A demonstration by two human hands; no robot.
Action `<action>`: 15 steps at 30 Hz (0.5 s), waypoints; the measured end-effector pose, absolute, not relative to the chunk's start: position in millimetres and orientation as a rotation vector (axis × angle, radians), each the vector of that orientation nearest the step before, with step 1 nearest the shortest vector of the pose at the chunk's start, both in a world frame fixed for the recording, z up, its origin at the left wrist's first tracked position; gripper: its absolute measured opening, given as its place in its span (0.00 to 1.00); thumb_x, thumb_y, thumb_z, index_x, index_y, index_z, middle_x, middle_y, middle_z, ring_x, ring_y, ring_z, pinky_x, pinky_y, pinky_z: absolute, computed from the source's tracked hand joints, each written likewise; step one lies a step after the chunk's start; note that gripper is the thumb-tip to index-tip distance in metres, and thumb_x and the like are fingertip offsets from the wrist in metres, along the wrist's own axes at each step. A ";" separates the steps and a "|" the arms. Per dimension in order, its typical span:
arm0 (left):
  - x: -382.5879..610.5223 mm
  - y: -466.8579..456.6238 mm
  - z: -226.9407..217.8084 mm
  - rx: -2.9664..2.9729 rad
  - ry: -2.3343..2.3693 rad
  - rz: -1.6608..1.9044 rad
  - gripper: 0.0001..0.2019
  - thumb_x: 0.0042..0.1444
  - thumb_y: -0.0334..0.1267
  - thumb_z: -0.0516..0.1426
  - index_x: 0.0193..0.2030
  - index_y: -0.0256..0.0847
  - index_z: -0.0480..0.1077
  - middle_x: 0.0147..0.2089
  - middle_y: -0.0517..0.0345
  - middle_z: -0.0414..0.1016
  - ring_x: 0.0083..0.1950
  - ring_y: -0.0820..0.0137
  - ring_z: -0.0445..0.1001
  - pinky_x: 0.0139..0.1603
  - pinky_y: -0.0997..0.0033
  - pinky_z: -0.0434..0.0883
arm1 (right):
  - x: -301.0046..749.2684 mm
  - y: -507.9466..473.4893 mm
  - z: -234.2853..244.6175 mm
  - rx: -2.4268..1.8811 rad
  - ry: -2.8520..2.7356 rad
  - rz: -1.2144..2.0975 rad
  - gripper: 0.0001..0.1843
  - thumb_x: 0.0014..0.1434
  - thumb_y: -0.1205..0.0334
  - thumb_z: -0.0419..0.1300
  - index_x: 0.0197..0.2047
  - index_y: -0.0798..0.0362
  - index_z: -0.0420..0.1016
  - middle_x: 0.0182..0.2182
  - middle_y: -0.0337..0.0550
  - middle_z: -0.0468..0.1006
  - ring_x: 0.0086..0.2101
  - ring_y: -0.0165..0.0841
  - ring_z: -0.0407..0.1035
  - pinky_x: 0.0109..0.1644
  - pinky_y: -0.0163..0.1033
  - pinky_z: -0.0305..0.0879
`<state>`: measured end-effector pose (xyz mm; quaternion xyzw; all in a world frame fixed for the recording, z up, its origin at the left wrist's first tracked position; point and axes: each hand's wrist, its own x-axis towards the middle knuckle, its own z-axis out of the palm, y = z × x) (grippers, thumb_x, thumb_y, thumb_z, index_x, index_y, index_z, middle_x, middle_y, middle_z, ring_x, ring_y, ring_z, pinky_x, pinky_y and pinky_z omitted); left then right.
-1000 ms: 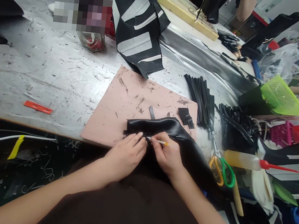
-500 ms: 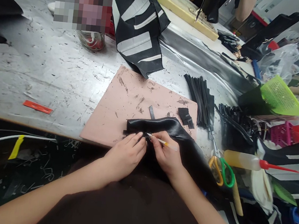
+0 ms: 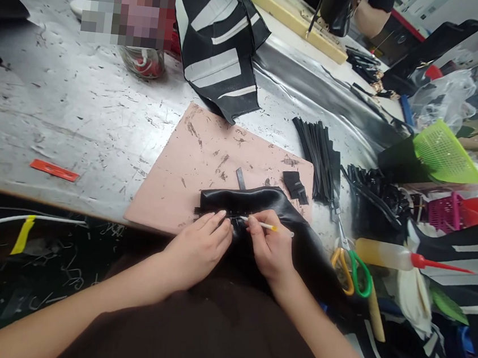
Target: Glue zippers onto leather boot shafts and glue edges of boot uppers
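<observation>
My right hand point(image 3: 272, 245) is closed round a slim white pen point(image 3: 269, 226) with a yellow band, its tip at the seam of a black leather piece point(image 3: 248, 198). My left hand point(image 3: 200, 240) lies on the left part of that leather, fingers stretched out and pressing it down near the pen tip; its thumb is hidden. Small pale marks show along the leather between the hands. Under the leather is a scuffed pink board point(image 3: 167, 166). A short dark strip point(image 3: 240, 178) and small black scraps point(image 3: 295, 186) lie on the board.
To the right are a bundle of black strips point(image 3: 317, 159), scissors point(image 3: 351, 270), a bottle with a red nozzle point(image 3: 385, 255) and a green basket point(image 3: 447, 152). An orange-red strip point(image 3: 54, 170) lies on the metal table point(image 3: 59, 103). Across the table, another person's arm point(image 3: 371, 19) shows.
The pen tip has shifted slightly right along the leather, and the pen now lies flatter in my right hand. My left hand stays in place on the leather.
</observation>
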<state>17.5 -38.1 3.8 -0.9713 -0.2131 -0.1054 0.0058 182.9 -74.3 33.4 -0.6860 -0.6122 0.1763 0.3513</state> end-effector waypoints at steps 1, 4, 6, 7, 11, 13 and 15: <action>17.6 -38.1 3.9 -3.040 -0.669 -0.325 0.17 0.57 0.30 0.46 0.51 0.30 0.67 0.53 0.44 0.69 0.57 0.56 0.65 0.56 0.59 0.64 | 182.7 -74.1 33.0 -1.779 -1.587 0.464 0.09 0.60 0.61 0.50 0.29 0.52 0.66 0.22 0.37 0.72 0.23 0.27 0.68 0.29 0.31 0.63; 17.5 -38.5 4.1 -3.036 -0.672 -0.324 0.17 0.57 0.30 0.46 0.51 0.30 0.67 0.53 0.44 0.69 0.57 0.57 0.64 0.56 0.59 0.64 | 182.2 -72.9 31.9 -1.782 -1.589 0.478 0.09 0.60 0.61 0.50 0.29 0.52 0.66 0.22 0.37 0.72 0.23 0.27 0.69 0.29 0.30 0.63; 17.5 -38.8 4.5 -3.030 -0.669 -0.341 0.17 0.57 0.30 0.46 0.51 0.30 0.67 0.52 0.44 0.70 0.57 0.57 0.65 0.55 0.59 0.65 | 182.0 -72.2 31.5 -1.783 -1.591 0.481 0.09 0.60 0.61 0.51 0.30 0.52 0.66 0.22 0.37 0.73 0.23 0.27 0.69 0.29 0.30 0.63; 17.5 -38.9 4.7 -3.027 -0.670 -0.351 0.17 0.57 0.30 0.46 0.50 0.30 0.68 0.52 0.44 0.70 0.56 0.57 0.66 0.55 0.59 0.65 | 182.0 -72.0 31.3 -1.786 -1.593 0.479 0.08 0.60 0.61 0.51 0.30 0.52 0.66 0.23 0.37 0.73 0.24 0.27 0.69 0.29 0.30 0.63; 17.3 -39.2 5.2 -3.026 -0.670 -0.375 0.17 0.56 0.30 0.48 0.50 0.30 0.68 0.52 0.45 0.70 0.56 0.56 0.66 0.55 0.59 0.65 | 182.5 -71.9 30.8 -1.812 -1.628 0.455 0.09 0.60 0.61 0.50 0.29 0.52 0.66 0.22 0.38 0.73 0.23 0.28 0.68 0.28 0.31 0.62; 17.3 -39.3 5.0 -3.025 -0.665 -0.388 0.16 0.56 0.30 0.48 0.50 0.29 0.68 0.52 0.44 0.71 0.56 0.56 0.66 0.55 0.59 0.65 | 183.0 -71.9 30.5 -1.819 -1.635 0.456 0.10 0.60 0.61 0.50 0.29 0.52 0.66 0.22 0.37 0.72 0.23 0.28 0.68 0.28 0.31 0.62; 17.5 -39.2 4.6 -3.025 -0.665 -0.388 0.16 0.56 0.30 0.48 0.50 0.29 0.68 0.52 0.44 0.71 0.56 0.56 0.66 0.54 0.59 0.66 | 183.4 -71.8 30.4 -1.815 -1.622 0.459 0.09 0.60 0.61 0.50 0.29 0.52 0.66 0.22 0.37 0.73 0.23 0.28 0.68 0.28 0.31 0.62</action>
